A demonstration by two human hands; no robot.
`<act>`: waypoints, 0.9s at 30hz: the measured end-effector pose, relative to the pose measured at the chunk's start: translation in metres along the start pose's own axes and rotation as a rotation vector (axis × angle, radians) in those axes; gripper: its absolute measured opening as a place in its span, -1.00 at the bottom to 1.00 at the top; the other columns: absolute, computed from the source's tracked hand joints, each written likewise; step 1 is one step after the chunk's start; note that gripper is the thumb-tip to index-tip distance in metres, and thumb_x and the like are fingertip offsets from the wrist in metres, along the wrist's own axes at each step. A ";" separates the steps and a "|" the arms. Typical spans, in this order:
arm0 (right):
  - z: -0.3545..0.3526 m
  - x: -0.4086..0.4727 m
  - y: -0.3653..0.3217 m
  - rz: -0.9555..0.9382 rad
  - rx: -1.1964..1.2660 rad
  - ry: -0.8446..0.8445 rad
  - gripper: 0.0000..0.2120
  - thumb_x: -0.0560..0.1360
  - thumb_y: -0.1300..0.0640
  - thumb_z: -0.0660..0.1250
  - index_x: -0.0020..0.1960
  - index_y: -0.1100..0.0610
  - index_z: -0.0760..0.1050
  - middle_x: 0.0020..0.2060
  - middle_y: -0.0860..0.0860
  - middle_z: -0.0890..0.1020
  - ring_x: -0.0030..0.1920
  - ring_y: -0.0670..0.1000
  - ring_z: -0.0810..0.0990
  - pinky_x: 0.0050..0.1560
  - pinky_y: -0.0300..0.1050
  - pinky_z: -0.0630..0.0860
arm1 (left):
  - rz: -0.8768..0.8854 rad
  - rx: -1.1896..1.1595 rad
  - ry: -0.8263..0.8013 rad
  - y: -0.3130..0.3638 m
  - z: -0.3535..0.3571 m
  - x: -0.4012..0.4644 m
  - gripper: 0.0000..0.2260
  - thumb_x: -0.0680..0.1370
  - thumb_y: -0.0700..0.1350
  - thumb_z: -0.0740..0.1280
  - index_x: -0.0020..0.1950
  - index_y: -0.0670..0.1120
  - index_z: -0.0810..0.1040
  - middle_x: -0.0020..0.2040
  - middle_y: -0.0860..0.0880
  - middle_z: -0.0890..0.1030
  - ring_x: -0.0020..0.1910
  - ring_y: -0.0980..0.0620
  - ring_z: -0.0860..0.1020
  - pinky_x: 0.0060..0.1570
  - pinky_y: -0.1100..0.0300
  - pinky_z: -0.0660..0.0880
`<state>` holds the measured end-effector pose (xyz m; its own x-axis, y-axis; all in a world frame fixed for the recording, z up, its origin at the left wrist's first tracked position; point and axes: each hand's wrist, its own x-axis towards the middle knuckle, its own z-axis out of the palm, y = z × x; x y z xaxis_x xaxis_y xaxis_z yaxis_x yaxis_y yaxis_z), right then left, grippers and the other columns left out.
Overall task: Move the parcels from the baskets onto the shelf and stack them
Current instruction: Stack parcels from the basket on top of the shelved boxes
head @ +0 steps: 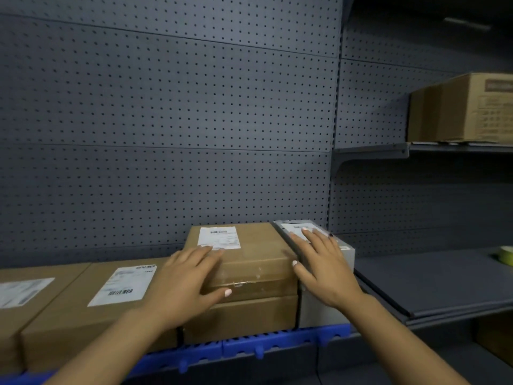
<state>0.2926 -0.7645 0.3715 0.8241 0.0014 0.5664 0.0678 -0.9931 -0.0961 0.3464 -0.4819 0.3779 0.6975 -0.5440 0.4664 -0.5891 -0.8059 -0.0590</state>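
Parcels line the shelf (249, 348) before me, set along its blue front edge under a dark pegboard wall (166, 107). At centre, a brown parcel (258, 262) with a white label sits stacked on a second brown parcel (241, 318). My left hand (186, 282) lies flat on the upper box, fingers straight and spread across its top toward the label, thumb pressed against its front face. Just beside that stack, touching it on the right, stands a grey parcel (322, 309) of about the same height, a white label on its top. My right hand (322, 259) rests on it, fingers straight and relaxed over the label, thumb lying in the seam between the grey and brown boxes. Neither hand curls round anything. To the left, two lower brown parcels, one (91, 309) beside the stack and another (25, 295) at the frame's edge, sit side by side, each labelled. On a higher shelf at right stands a large carton (469, 107); a green tape roll (506, 254) lies on the neighbouring shelf.
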 end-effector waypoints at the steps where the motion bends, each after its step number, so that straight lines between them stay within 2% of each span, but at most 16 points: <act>1: 0.000 -0.003 -0.012 -0.044 0.037 0.009 -0.29 0.42 -0.29 -0.21 0.54 -0.12 0.05 0.54 -0.02 0.10 0.54 0.01 -0.05 0.51 -0.01 -0.23 | 0.000 -0.008 0.009 -0.003 -0.001 -0.012 -0.30 0.46 0.42 0.09 0.52 0.21 0.00 0.53 0.16 0.09 0.49 0.13 0.08 0.44 0.14 0.00; 4: 0.008 -0.010 -0.055 -0.191 0.120 0.005 -0.37 0.48 -0.26 -0.12 0.53 -0.14 0.09 0.53 -0.06 0.12 0.54 -0.02 -0.05 0.51 -0.04 -0.21 | -0.015 -0.029 0.035 -0.024 -0.006 -0.056 -0.29 0.42 0.46 0.04 0.51 0.20 0.09 0.50 0.15 0.20 0.46 0.12 0.18 0.38 0.18 0.03; 8: 0.037 -0.022 -0.124 -0.392 0.232 -0.030 -0.43 0.53 -0.21 0.01 0.51 -0.08 0.19 0.51 -0.03 0.21 0.53 -0.02 0.03 0.50 -0.05 -0.13 | -0.108 0.031 -0.008 -0.070 -0.003 -0.128 -0.33 0.44 0.43 0.09 0.42 0.09 0.36 0.33 0.06 0.48 0.26 0.05 0.46 0.29 0.23 0.26; 13: 0.093 -0.046 -0.228 -0.592 0.370 -0.168 -0.43 0.54 -0.23 0.06 0.51 -0.09 0.19 0.51 -0.01 0.22 0.53 0.00 0.04 0.49 -0.04 -0.10 | -0.299 0.075 -0.047 -0.128 0.003 -0.238 -0.37 0.44 0.36 0.17 0.37 0.01 0.45 0.26 0.00 0.55 0.16 0.01 0.54 0.19 0.14 0.43; 14: 0.106 -0.052 -0.250 -0.627 0.389 -0.202 -0.42 0.54 -0.26 0.05 0.51 -0.10 0.18 0.51 0.00 0.21 0.54 0.00 0.04 0.49 -0.03 -0.11 | -0.348 0.091 -0.058 -0.137 0.005 -0.263 -0.37 0.44 0.35 0.17 0.36 -0.01 0.47 0.25 -0.01 0.56 0.15 -0.01 0.55 0.19 0.14 0.41; 16: 0.130 -0.066 -0.294 -0.697 0.424 -0.272 -0.38 0.53 -0.35 0.00 0.52 -0.12 0.14 0.52 -0.02 0.18 0.54 -0.01 0.01 0.49 -0.02 -0.13 | -0.445 0.095 -0.098 -0.158 0.012 -0.315 -0.37 0.45 0.34 0.18 0.37 -0.03 0.47 0.25 -0.04 0.56 0.14 -0.03 0.56 0.21 0.15 0.34; 19: 0.167 -0.096 -0.360 -0.792 0.480 -0.407 -0.34 0.51 -0.39 -0.06 0.53 -0.14 0.09 0.53 -0.04 0.16 0.54 0.00 0.00 0.49 -0.03 -0.12 | -0.603 0.077 -0.162 -0.183 0.028 -0.400 -0.35 0.46 0.36 0.16 0.40 -0.04 0.43 0.29 -0.06 0.53 0.20 -0.06 0.53 0.20 0.05 0.45; 22: 0.205 -0.133 -0.420 -0.871 0.506 -0.529 -0.32 0.50 -0.41 -0.05 0.53 -0.12 0.12 0.52 0.00 0.20 0.54 0.05 0.05 0.47 -0.03 -0.07 | -0.755 0.060 -0.248 -0.190 0.046 -0.483 -0.31 0.49 0.40 0.02 0.37 -0.05 0.47 0.26 -0.08 0.55 0.18 -0.07 0.56 0.15 0.03 0.50; 24: 0.228 -0.160 -0.454 -0.911 0.509 -0.627 -0.34 0.52 -0.37 0.00 0.53 -0.11 0.08 0.53 -0.01 0.15 0.54 0.05 0.01 0.47 -0.03 -0.08 | -0.860 0.036 -0.304 -0.187 0.059 -0.532 -0.30 0.47 0.40 0.04 0.39 -0.05 0.44 0.28 -0.07 0.54 0.22 -0.06 0.54 0.18 0.04 0.46; 27: 0.254 -0.199 -0.494 -0.970 0.451 -0.789 -0.35 0.56 -0.26 0.11 0.55 -0.10 -0.01 0.55 -0.03 0.06 0.54 0.03 -0.05 0.48 -0.04 -0.09 | -1.018 0.002 -0.400 -0.179 0.079 -0.594 -0.25 0.43 0.41 0.00 0.50 0.01 0.27 0.42 -0.04 0.41 0.37 -0.05 0.39 0.32 0.03 0.31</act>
<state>0.2378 -0.2446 0.0985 0.4290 0.9020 -0.0491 0.8627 -0.4253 -0.2738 0.0700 -0.0329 0.0420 0.9397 0.3411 -0.0232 0.3391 -0.9214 0.1900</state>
